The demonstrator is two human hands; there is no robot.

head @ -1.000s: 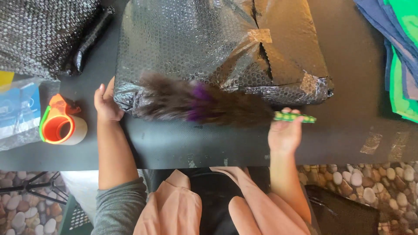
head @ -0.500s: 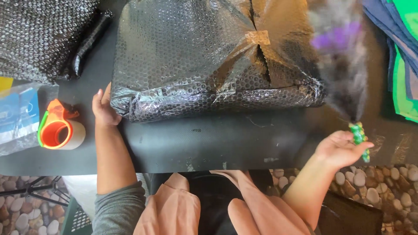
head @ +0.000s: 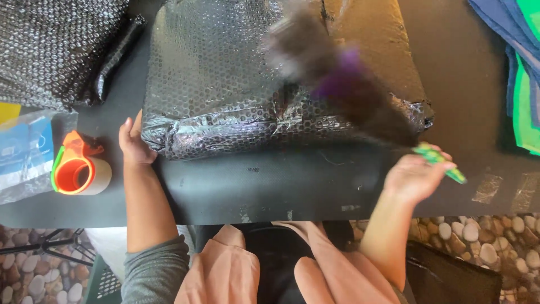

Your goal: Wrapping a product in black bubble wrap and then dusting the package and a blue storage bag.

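Gripping the feather duster (head: 343,79) by its green handle, the right hand (head: 413,177) slants it up-left across the bubble-wrapped parcel (head: 225,84) (left hand (head: 135,143) lies flat, open-fingered, against its near-left corner).

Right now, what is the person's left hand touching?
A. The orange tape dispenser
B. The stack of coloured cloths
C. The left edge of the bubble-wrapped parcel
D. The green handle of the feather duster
C: the left hand rests against the left edge of the bubble-wrapped parcel, apart from the orange tape dispenser, while the right hand holds the feather duster.
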